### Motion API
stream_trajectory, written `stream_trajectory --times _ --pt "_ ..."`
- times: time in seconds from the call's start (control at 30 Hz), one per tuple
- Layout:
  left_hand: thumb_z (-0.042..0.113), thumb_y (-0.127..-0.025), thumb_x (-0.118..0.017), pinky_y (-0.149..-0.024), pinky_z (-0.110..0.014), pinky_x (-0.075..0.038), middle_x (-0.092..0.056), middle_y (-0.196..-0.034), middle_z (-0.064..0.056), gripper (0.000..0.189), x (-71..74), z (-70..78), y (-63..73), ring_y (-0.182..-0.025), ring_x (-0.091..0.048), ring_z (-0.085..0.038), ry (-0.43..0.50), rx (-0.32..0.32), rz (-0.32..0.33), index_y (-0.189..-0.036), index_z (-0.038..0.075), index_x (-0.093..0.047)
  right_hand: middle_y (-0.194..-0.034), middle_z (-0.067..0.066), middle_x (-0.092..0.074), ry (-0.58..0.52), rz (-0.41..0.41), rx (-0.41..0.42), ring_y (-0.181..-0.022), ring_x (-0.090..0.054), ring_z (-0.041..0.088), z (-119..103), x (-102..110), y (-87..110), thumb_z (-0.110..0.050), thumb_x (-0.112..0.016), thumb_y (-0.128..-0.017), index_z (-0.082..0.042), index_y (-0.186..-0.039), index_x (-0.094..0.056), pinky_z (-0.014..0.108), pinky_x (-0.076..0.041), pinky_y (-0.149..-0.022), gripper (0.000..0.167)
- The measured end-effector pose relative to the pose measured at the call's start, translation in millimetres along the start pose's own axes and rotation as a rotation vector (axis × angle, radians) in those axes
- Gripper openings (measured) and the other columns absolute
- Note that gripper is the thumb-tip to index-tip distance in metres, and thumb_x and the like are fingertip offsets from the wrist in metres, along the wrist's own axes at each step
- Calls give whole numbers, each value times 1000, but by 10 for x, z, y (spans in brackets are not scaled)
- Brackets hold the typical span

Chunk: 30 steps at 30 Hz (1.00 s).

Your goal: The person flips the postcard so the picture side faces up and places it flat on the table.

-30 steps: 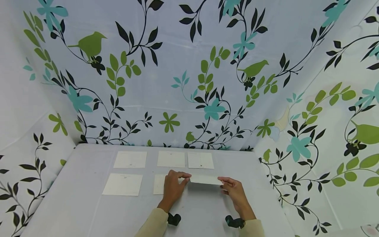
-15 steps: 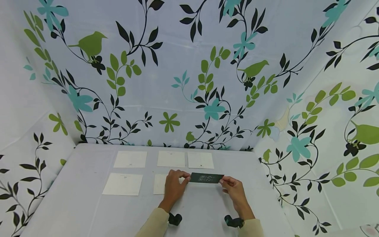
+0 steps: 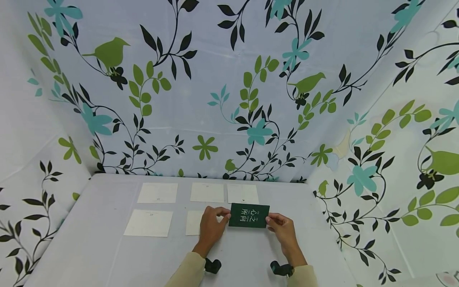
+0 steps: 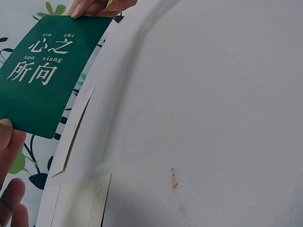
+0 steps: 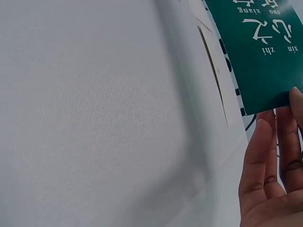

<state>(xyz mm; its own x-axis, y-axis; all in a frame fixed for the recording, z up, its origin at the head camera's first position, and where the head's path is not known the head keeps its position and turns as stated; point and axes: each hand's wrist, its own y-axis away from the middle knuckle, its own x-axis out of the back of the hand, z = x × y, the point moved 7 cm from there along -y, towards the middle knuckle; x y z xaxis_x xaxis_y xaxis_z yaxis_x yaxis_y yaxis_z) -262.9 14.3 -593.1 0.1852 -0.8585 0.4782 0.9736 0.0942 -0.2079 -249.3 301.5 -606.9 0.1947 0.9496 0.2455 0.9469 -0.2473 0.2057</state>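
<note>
- Card (image 3: 249, 215): dark green, white characters and small Latin letters on the face; raised off the table, tilted, printed side toward the head camera
- Step in hand, as judged: holding the card up with its printed face in view, a hand at each end
- Next move, as judged: any turn or lowering calls for both hands acting together, since uneven release could swing or bend the card
- Card position: between the two hands, touching the fingertips of both
- Left hand (image 3: 212, 225): pinches the card's left edge between thumb and finger; remaining fingers bent, clear of it
- Right hand (image 3: 284, 233): pinches the right edge likewise, thumb on the printed face
- Sheets (image 3: 157, 193): five pale ones flat on the table (image 3: 89, 239); three in the far row, two in the near row, one partly hidden by the left hand
- Cloth (image 3: 204, 99): leaf and bird print, hangs behind the table
</note>
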Motion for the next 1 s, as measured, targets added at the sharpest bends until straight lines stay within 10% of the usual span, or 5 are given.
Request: stream_trajectory --times 1.0 --pt "17 -84 -87 -64 -24 -36 -61 -78 7 23 -55 -90 93 -72 -43 -7 -47 21 -10 -106 22 -82 -104 13 -75 124 106 21 -90 -70 19 34 -8 108 -2 -72 -97 -5 -122 -77 24 -60 -75 25"
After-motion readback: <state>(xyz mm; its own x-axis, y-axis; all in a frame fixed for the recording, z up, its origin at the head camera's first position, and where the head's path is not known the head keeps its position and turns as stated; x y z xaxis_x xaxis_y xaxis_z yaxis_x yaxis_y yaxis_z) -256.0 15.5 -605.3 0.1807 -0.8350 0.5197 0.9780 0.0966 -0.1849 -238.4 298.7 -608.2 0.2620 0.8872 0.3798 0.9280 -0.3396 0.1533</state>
